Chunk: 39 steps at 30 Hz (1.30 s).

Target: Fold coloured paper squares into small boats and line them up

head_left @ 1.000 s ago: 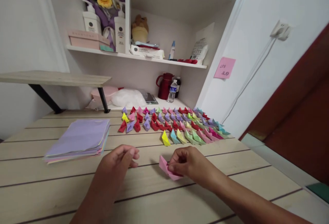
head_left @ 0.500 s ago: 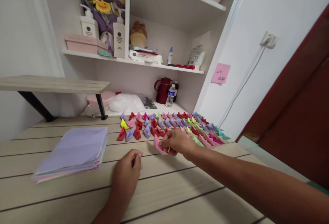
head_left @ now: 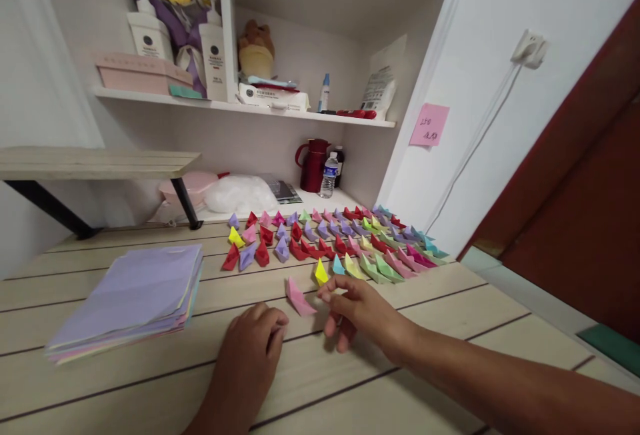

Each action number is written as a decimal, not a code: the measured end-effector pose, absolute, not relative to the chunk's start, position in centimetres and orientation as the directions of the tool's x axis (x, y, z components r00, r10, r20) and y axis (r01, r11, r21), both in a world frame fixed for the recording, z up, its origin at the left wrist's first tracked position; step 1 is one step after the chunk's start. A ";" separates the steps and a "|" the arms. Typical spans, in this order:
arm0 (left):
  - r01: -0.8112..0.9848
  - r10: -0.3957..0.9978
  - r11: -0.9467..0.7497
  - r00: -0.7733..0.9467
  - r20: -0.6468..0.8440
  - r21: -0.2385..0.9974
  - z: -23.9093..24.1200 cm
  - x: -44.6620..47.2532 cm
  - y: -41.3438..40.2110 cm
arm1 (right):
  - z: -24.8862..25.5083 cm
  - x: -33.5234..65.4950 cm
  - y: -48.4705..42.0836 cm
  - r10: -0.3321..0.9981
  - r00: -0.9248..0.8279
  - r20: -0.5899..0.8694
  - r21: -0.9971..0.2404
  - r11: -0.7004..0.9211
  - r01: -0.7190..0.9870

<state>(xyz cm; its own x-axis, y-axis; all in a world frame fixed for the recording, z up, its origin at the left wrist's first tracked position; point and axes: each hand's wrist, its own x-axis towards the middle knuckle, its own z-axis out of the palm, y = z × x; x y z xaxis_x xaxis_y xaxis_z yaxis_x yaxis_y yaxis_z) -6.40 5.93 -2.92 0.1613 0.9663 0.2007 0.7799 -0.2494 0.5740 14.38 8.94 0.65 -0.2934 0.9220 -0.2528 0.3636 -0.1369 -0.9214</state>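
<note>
A pink paper boat (head_left: 299,297) stands on the wooden table (head_left: 150,382), just left of a yellow boat (head_left: 321,272) at the near end of the rows of coloured paper boats (head_left: 345,242). My right hand (head_left: 356,312) hovers just right of the pink boat, fingers loosely spread, holding nothing. My left hand (head_left: 253,348) rests on the table in front of the pink boat with fingers curled under, apparently with nothing in it.
A stack of coloured paper sheets (head_left: 127,298) lies at the left. Behind the boats stand a red jug (head_left: 313,165) and a water bottle (head_left: 329,176). Shelves above carry bottles and boxes. A low wooden riser (head_left: 95,163) stands at the back left.
My right hand carried the pink boat forward to the row's left end, set it down beside the yellow boat and let go. My left hand stayed curled on the table.
</note>
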 end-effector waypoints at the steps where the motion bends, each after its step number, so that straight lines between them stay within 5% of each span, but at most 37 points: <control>1: 0.794 0.968 -0.242 0.159 0.193 0.559 -2.9 -6.2 5.7 | 0.5 15.0 8.5 0.925 -0.302 -0.231 -0.919 -0.106 0.379; 4: 0.836 0.975 -0.218 0.164 0.150 0.504 -2.5 -5.2 5.2 | 0.2 16.5 7.4 0.930 -0.341 -0.139 -0.888 0.035 0.458; 8: 0.872 0.978 -0.211 0.187 0.096 0.442 -2.0 -3.6 4.8 | -0.6 17.0 7.2 0.884 -0.449 0.131 -0.625 0.425 0.654; 12: 0.923 0.992 -0.116 0.087 0.095 0.368 -1.7 -2.7 5.1 | -1.6 16.1 8.2 0.886 -0.417 0.203 -0.503 0.460 0.732; 17: 0.952 0.998 -0.011 -0.007 0.059 0.307 -1.4 -2.9 6.5 | -2.4 15.7 8.9 0.527 -0.790 0.314 -0.233 0.849 0.474; 21: 0.947 0.997 0.013 -0.038 0.070 0.321 -1.5 -3.0 7.7 | -2.5 15.9 9.0 0.305 -0.911 0.278 -0.054 0.952 0.302; 27: 0.907 0.994 -0.090 0.054 0.096 0.412 -2.1 -2.4 8.5 | -3.0 16.3 9.5 0.277 -0.923 0.266 -0.034 0.960 0.278; 39: 0.924 0.997 -0.071 0.063 0.034 0.375 -0.9 -1.7 8.8 | -3.7 16.4 9.9 0.306 -0.910 0.279 -0.067 0.952 0.300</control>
